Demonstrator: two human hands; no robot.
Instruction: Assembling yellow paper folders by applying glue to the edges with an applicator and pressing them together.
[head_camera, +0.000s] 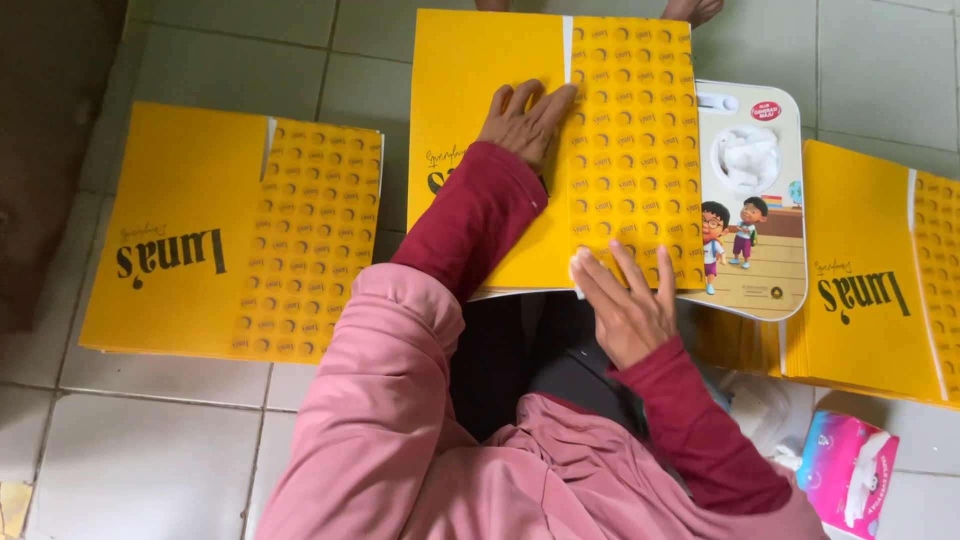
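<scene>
The left hand (527, 120) lay flat with fingers spread, gripping nothing, pressing down on a flat yellow printed cardboard sheet (500, 190) near the white seam where its plain half met its dotted half. The right hand (628, 305) was open too, fingertips resting on the sheet's near edge, with a small white scrap under them; whether it was pinched could not be told. The sheet rested on a white plastic lap tray with cartoon children (752, 200) over the person's knees. It looked light, thin, bendable and fairly slick, best taken by its edges with both hands. A left stack of similar yellow sheets (190, 230) and a right stack (860, 300) lay on the pale tiled floor (150, 440), near a pink tissue packet (848, 470).
</scene>
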